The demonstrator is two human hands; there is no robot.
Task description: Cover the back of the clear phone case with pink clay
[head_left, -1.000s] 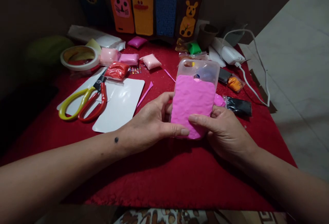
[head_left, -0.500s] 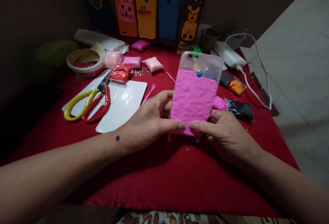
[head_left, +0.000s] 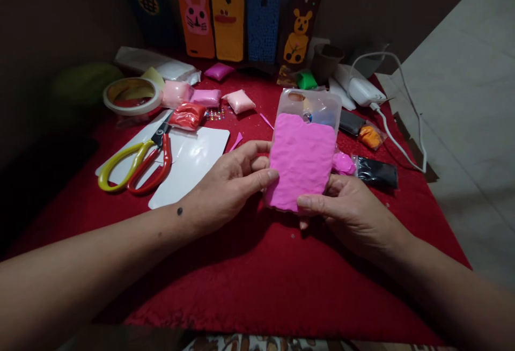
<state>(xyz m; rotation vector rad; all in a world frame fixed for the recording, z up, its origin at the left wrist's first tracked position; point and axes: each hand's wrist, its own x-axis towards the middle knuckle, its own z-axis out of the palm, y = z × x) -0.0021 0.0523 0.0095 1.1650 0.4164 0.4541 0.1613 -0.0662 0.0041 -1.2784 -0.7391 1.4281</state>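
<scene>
Between my two hands is a clear phone case [head_left: 287, 101], held up above the red cloth. Pink clay [head_left: 301, 163] with an uneven, dimpled surface covers its lower and middle part; the top with the camera hole is bare. My left hand [head_left: 241, 176] grips the left edge, its thumb lying on the clay's left side. My right hand [head_left: 350, 206] holds the lower right corner, thumb on the clay near the bottom and fingers behind the case. A lump of pink clay [head_left: 343, 163] lies just behind the case, to its right.
Scissors [head_left: 147, 160] lie on white sheets [head_left: 193, 155] at left, near a tape roll [head_left: 132, 96] and a red clay packet [head_left: 187, 116]. Black [head_left: 376, 172] and orange packets [head_left: 370, 136] lie right, by a white charger [head_left: 366, 90]. Decorated cases [head_left: 227, 18] stand along the back.
My left thumb has slid up and left, from the clay's bottom to its left side. The case has shifted slightly left and tipped back a little.
</scene>
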